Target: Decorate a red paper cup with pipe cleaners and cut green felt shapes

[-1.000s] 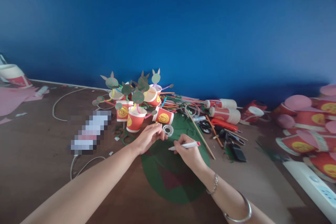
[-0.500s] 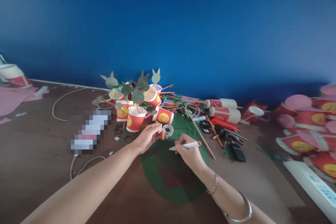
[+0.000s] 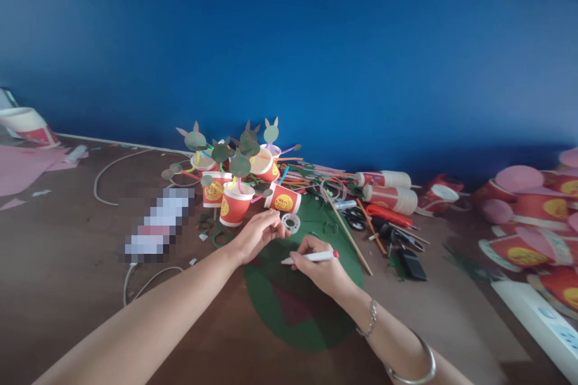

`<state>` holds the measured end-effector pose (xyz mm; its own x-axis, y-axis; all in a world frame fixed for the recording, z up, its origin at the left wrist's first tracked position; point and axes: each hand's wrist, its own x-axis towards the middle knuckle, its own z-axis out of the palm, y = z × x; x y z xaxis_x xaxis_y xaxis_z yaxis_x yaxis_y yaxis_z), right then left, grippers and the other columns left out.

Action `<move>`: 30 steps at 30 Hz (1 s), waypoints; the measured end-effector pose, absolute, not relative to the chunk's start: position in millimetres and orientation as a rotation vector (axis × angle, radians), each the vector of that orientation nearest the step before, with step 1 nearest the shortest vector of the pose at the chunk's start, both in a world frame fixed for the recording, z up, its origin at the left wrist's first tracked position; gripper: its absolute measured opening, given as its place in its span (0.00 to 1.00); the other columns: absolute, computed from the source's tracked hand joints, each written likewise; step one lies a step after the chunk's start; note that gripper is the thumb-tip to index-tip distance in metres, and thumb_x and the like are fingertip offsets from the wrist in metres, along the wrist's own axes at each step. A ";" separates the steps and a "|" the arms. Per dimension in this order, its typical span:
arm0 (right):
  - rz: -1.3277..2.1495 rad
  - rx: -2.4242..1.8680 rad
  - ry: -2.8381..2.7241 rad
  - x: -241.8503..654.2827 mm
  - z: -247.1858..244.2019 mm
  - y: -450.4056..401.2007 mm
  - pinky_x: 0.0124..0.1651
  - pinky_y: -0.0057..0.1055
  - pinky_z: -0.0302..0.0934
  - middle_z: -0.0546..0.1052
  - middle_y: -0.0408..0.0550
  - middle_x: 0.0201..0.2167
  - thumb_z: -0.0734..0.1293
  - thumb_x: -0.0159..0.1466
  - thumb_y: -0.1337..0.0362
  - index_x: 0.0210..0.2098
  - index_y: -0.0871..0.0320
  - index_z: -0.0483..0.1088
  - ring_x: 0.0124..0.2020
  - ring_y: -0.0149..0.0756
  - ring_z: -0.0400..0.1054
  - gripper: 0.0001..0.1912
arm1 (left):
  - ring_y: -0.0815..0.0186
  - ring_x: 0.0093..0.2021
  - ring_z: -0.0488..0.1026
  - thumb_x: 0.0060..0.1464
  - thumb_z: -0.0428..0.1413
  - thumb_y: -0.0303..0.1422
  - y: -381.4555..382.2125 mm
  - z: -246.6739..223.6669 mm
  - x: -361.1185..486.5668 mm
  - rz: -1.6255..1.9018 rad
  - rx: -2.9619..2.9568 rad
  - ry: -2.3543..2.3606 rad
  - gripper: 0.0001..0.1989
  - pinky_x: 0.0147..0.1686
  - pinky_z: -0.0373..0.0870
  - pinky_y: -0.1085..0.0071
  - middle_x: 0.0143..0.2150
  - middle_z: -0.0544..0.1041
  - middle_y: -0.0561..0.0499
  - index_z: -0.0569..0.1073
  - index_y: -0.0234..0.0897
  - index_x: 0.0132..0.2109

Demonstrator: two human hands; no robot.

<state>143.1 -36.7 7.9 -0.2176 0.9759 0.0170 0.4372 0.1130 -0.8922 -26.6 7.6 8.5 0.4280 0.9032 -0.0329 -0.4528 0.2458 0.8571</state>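
A white marker with a red end (image 3: 323, 256) is gripped in my right hand (image 3: 313, 261), its tip pointing left, low over the round dark green sheet (image 3: 316, 325). My left hand (image 3: 262, 233) has its fingers curled together at the sheet's upper left edge, beside a white tape ring (image 3: 290, 223). Whether those fingers hold anything is hidden. Just beyond it lies a tipped red paper cup (image 3: 282, 197). Another red cup (image 3: 236, 203) stands upright to the left, with a green animal-head cutout (image 3: 239, 164) above it.
Left of my left hand lies a blurred-out device (image 3: 160, 222) with a white cable. Sticks, an orange-red tool (image 3: 391, 215) and stacked cups (image 3: 391, 198) lie to the right. Farther right are red cups with pink discs (image 3: 519, 178) and a white power strip (image 3: 537, 316). A blue wall (image 3: 289, 60) rises behind.
My right hand has shifted slightly left with the marker. My left hand stays almost where it was. The whole view has moved a little.
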 end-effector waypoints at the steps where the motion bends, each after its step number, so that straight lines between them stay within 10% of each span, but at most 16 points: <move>1: 1.044 -1.391 -1.748 142.6 7.7 -36.7 0.23 0.25 0.55 0.74 0.43 0.17 0.65 0.55 0.65 0.20 0.56 0.61 0.21 0.31 0.66 0.10 | 0.65 0.34 0.72 0.54 0.53 0.40 7.7 8.1 -26.6 1.004 0.898 0.606 0.15 0.42 0.64 0.69 0.23 0.70 0.52 0.64 0.35 0.24; 30: 1.068 -1.385 -1.776 139.4 13.1 -38.2 0.24 0.24 0.54 0.74 0.42 0.19 0.66 0.55 0.63 0.20 0.57 0.64 0.21 0.29 0.63 0.10 | 0.64 0.34 0.72 0.53 0.54 0.41 7.8 10.1 -26.4 0.987 0.904 0.641 0.16 0.44 0.64 0.69 0.22 0.69 0.52 0.64 0.35 0.23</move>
